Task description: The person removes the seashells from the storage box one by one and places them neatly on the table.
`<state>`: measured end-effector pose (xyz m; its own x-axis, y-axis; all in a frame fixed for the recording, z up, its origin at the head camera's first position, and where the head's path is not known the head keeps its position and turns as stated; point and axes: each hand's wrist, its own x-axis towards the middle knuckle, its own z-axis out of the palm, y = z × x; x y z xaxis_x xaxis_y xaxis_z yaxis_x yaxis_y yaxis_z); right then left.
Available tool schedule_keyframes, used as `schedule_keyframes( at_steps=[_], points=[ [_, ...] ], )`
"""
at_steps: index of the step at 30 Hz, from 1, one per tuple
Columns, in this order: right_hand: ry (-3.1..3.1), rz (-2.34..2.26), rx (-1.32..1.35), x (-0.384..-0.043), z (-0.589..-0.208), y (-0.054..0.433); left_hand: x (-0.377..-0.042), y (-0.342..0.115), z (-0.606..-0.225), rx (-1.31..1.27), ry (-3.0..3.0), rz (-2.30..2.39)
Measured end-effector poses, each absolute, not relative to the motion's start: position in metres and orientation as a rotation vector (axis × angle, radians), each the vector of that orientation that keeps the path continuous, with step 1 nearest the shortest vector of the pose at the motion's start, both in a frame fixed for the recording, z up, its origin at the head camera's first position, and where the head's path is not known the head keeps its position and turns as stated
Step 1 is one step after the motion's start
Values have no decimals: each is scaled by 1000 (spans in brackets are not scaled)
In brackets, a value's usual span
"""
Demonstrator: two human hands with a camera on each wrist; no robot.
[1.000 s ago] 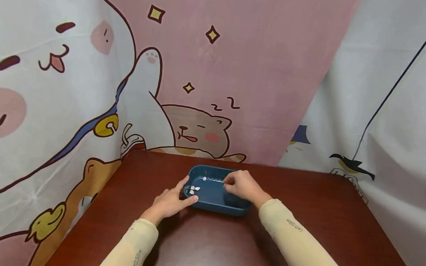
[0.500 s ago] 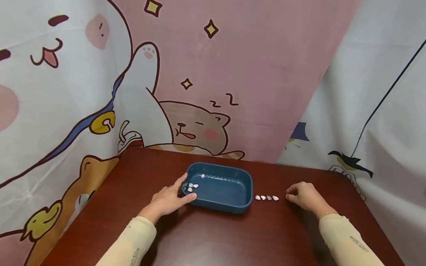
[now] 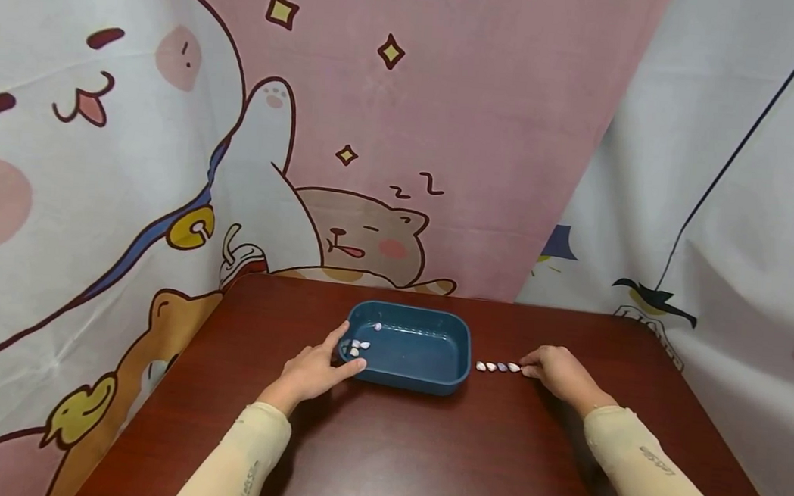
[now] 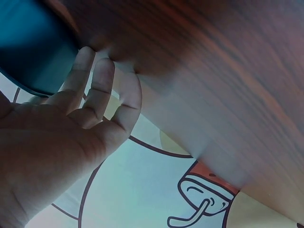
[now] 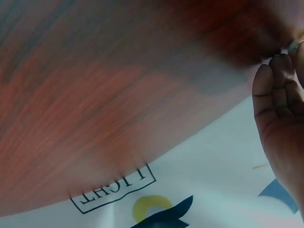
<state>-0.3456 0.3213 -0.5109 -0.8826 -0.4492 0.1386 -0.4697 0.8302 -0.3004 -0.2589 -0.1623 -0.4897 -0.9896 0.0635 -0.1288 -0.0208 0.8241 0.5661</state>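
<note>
A dark blue tray (image 3: 430,379) stands on the dark wooden table (image 3: 391,452). My left hand (image 3: 324,365) grips the tray's near left corner, thumb on the front wall and fingers along the left side; the left wrist view shows those fingers (image 4: 90,90) against the tray (image 4: 33,52). Small pale shells (image 3: 358,346) lie in the tray's left end, and one more (image 3: 378,326) lies further back. A short row of shells (image 3: 496,367) lies on the table right of the tray. My right hand (image 3: 556,368) sits at the row's right end, fingers curled, pinching a small pale shell (image 5: 293,46).
Printed cartoon cloth (image 3: 171,151) hangs close behind and to the left of the table, and white cloth (image 3: 746,224) hangs to the right. The table's far edge (image 3: 570,310) runs just behind the tray, and its right edge lies beyond my right hand.
My right hand left the tray, swung out past the shell row, and has now come back left to the row's right end. My left hand has stayed on the tray.
</note>
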Motion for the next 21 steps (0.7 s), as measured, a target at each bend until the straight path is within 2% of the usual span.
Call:
schedule_keyframes(
  at_steps=[5, 8, 11, 14, 18, 21],
  points=[
    [-2907, 649, 594, -349, -494, 322, -259, -162, -490, 33, 2862, 895],
    [-2866, 746, 509, -353, -475, 303, -258, -164, -490, 25, 2864, 884],
    [-2810, 824, 544, -353, -459, 258, -257, -166, -488, 16, 2863, 875],
    [-2796, 885, 694, -348, -454, 196, -256, -167, -487, 16, 2860, 877],
    [-2946, 891, 917, -340, -463, 114, -257, -166, -488, 17, 2851, 895],
    [-3077, 769, 1007, -337, -475, 70, -257, -161, -490, 33, 2849, 904]
  ],
)
